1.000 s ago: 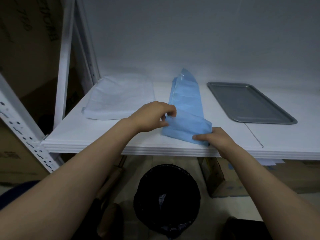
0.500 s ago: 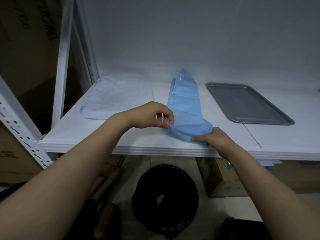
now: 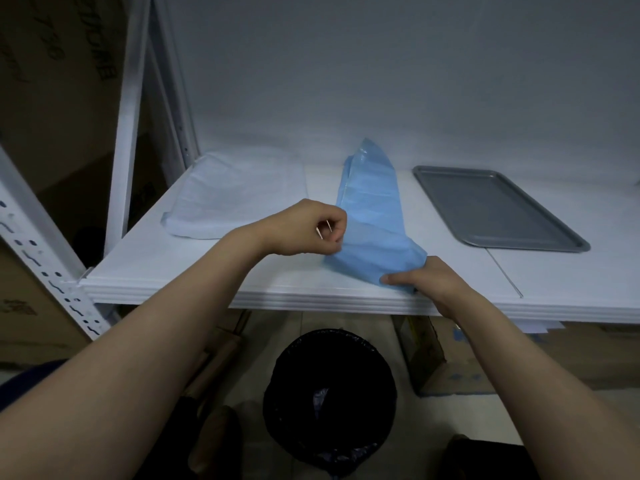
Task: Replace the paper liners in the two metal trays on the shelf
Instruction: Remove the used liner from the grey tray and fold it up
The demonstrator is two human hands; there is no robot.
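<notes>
The left forearm reaches in from the lower left. The left hand, well left of the tray, is raised off the shelf with its fingers curled, thumb and fingertips pinching the left edge of the blue liner. The liner lies on the shelf just left of the tray, not touching it. Its long axis runs from the shelf's front edge toward the back wall, about parallel to the tray's long side. The narrow far end tips up against the wall and the near end is folded over. The right hand, in front of the tray's near left corner, lies low at the shelf's edge, with fairly straight fingers pressing down the liner's near corner.
</notes>
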